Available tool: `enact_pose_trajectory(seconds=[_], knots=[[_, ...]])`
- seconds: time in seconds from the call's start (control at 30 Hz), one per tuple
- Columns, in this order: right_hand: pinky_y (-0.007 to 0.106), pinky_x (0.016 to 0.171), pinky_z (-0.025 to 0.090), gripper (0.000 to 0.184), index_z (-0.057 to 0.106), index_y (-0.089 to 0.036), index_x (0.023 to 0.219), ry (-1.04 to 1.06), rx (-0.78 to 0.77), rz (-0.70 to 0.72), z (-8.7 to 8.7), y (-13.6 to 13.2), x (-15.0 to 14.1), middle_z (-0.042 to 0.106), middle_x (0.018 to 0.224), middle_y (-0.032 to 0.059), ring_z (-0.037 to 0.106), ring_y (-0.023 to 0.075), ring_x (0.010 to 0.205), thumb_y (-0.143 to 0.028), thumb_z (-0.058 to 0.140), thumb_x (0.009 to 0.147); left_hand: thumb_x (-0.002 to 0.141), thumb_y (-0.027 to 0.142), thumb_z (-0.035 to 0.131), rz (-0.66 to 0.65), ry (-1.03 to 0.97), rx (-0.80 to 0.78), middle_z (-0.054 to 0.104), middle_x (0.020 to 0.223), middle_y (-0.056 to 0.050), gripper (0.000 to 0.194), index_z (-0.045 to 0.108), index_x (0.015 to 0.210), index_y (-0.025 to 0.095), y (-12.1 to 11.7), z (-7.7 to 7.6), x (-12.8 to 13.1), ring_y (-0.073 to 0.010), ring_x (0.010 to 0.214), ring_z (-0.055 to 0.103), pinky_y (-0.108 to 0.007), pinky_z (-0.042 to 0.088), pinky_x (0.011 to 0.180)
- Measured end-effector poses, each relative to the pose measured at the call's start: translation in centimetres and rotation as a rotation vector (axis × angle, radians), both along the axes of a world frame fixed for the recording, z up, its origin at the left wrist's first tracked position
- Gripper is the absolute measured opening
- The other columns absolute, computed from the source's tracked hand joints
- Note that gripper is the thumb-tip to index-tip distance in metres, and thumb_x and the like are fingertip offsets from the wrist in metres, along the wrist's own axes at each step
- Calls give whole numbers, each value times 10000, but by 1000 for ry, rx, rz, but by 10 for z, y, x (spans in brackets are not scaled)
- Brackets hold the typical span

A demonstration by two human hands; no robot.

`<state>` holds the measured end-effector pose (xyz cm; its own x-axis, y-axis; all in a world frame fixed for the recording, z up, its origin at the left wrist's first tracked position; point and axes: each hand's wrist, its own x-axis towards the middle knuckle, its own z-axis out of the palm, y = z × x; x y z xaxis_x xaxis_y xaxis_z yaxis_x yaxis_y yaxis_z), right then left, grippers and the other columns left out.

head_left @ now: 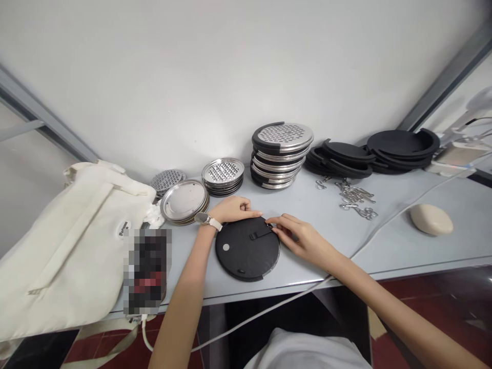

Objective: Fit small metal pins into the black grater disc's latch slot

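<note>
A round black disc-shaped case (246,259) lies flat on the table in front of me, with a short black strap and a pale round spot on its face. My left hand (235,209), with a watch at the wrist, is closed on its far rim, the thumb stretched along the edge. At the upper right rim, my right hand (298,233) pinches a small metal clip (269,224) by the strap's end. The fingers partly hide the clip, so I cannot tell whether it is hooked through the strap.
Grater discs stand in a stack with black holders (282,154); more grater plates (223,174) and plain metal discs (184,202) are left of it. Black holders (403,148), loose metal clips (355,195), a beige mouse (431,219) and a white cable (359,251) lie right. A cream bag (77,246) stands left.
</note>
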<state>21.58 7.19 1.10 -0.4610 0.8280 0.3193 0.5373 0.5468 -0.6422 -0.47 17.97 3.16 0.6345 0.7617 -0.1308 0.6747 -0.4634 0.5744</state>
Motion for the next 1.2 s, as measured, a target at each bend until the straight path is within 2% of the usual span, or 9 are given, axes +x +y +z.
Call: enact_pose_trajectory(seconds=[0.4,0.9,1.2], knots=[[287,673,501,218,582,-195,1131,18,-6,-8,-1,-1,0,637,925,76,613,171,729,-208,431,974,769,679,565,-3,-3,-5,515,620,32,513,540,648,181,1,-1,0,-118,595,442,-245,294,562],[316,762,519,228,583,-197,1138,9,30,1,0,0,0,649,953,91,645,195,827,-183,421,978,774,678,561,-4,0,3,507,625,33,516,541,650,178,0,0,-1,-117,601,435,-244,288,559],[317,746,523,223,584,-204,1133,14,25,-5,0,0,-1,658,963,91,647,197,823,-194,425,976,765,689,560,0,2,3,510,620,32,523,543,644,180,0,1,0,-119,598,435,-250,285,552]])
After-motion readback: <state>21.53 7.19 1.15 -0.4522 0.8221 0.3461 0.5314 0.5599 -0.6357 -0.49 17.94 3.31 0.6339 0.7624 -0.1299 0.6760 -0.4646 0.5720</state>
